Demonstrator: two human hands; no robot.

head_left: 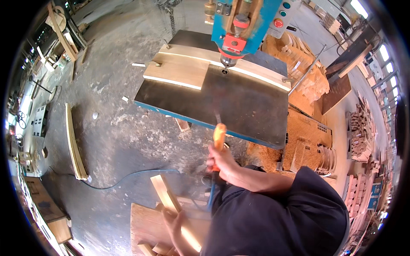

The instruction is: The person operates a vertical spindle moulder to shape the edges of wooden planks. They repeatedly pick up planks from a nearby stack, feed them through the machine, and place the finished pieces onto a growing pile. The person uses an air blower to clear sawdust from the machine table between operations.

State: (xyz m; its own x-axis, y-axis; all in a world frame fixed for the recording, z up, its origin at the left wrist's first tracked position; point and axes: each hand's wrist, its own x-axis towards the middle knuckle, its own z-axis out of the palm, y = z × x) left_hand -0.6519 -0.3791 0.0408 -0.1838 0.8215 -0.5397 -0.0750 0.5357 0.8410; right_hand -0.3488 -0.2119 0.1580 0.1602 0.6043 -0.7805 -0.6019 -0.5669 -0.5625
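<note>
My right hand (222,162) is wrapped round an orange air blow gun (219,135), whose thin nozzle points over the front edge of a black machine table (252,109). A blue hose (211,194) runs down from its grip. Lower left, my left hand (173,219) grips a pale wooden strip (164,192), held slanting above a wooden surface (141,215). On the machine table lie a flat board (179,70) and a long curved wooden fence (256,73). Above them hangs the spindle (228,61) of a teal machine (222,25).
Clamps (156,63) sit on the boards. Orange sawdust (303,136) and wood pieces (305,70) are heaped right of the table. A control panel (282,19) with buttons is on the machine. Long strips (74,141) and an air hose (115,185) lie on the floor at left.
</note>
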